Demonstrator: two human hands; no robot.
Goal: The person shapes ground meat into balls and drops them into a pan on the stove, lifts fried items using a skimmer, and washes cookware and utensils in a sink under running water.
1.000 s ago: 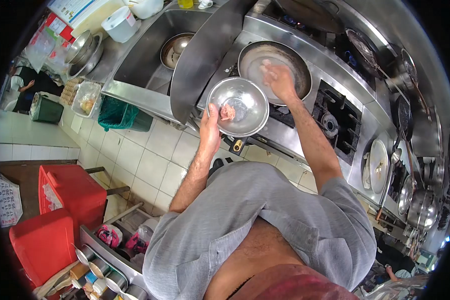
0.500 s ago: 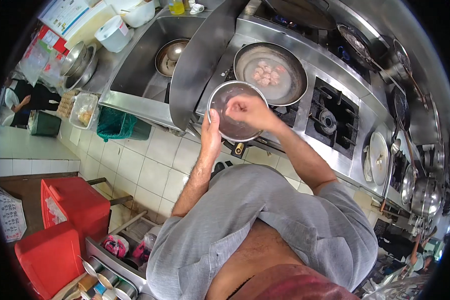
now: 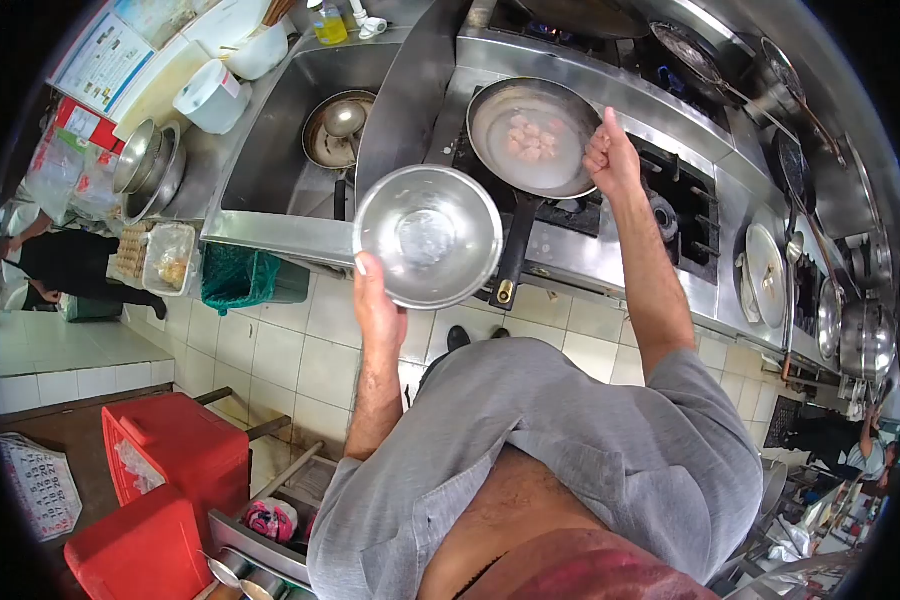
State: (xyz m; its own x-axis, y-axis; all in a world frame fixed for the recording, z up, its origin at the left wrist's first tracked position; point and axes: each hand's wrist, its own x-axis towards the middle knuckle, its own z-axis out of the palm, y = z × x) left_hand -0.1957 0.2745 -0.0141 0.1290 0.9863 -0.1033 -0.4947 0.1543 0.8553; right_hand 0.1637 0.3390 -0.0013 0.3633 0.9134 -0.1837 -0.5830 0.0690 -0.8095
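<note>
My left hand (image 3: 378,310) grips the near-left rim of a steel bowl (image 3: 430,237), its thumb on the rim. No meat shows inside the bowl. Several pale pink meat pieces (image 3: 533,138) lie in cloudy liquid in a frying pan (image 3: 490,120) on the stove. The pan's black handle (image 3: 516,245) points toward me, just right of the bowl. At the pan's right edge is my right hand (image 3: 612,155), fingers curled and thumb raised; whether it touches the rim or holds anything small cannot be made out.
Left of a metal divider (image 3: 400,90), a sink (image 3: 270,170) holds a pan with a ladle (image 3: 344,118). A bare burner (image 3: 662,215) is at the right. Red bins (image 3: 175,450) stand lower left. A person (image 3: 65,260) is far left, another (image 3: 865,455) far right.
My right hand has left the bowl and moved to the pan's right edge. My left hand has shifted the bowl left, uncovering the pan's handle. The meat seen in the bowl earlier is gone from it.
</note>
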